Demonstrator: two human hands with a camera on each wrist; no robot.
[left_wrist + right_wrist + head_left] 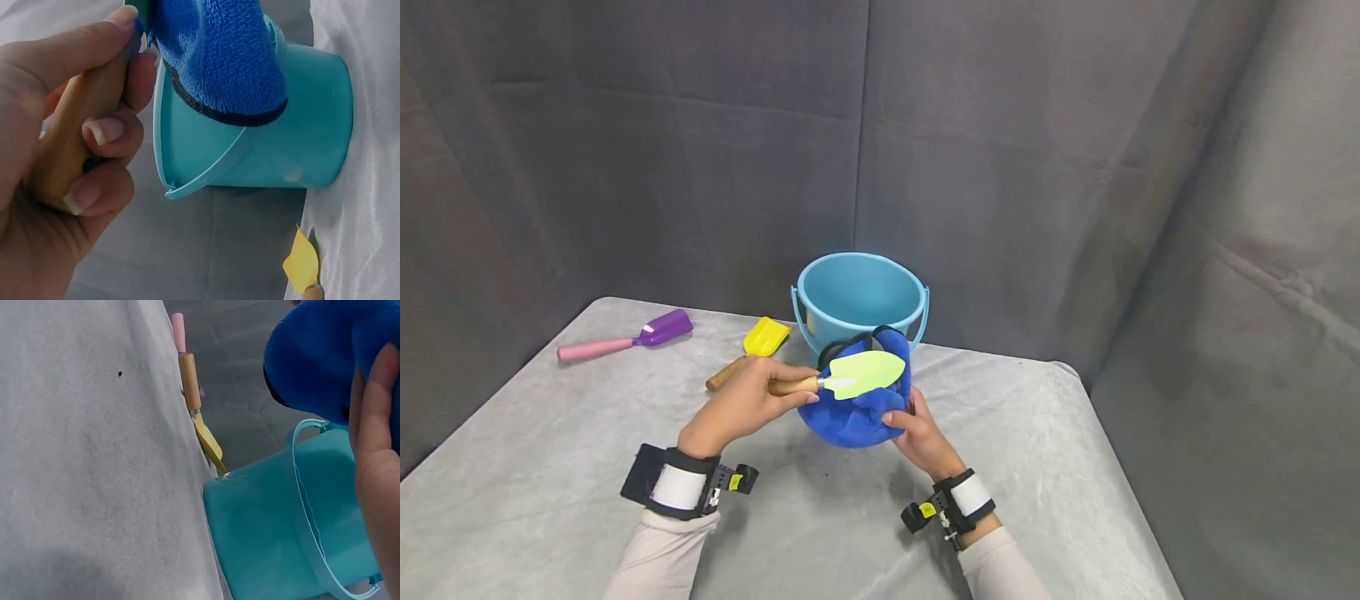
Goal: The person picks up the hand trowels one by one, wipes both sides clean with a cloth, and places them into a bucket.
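My left hand [741, 406] grips the wooden handle [69, 140] of a light green trowel [865, 373], its blade lying across a blue fluffy cloth [857, 412]. My right hand [917, 433] holds that cloth from below and the right, fingers curled round it [375, 444]. The cloth [219, 56] has a black edge and is held above the table, just in front of a light blue bucket [859, 296]. The bucket [275, 144] stands upright with its handle down.
A yellow trowel [760, 342] with a wooden handle lies left of the bucket. Further left lies a purple scoop [625, 337] with a pink handle. The grey-covered table [550, 467] ends at the right edge, with dark curtains behind.
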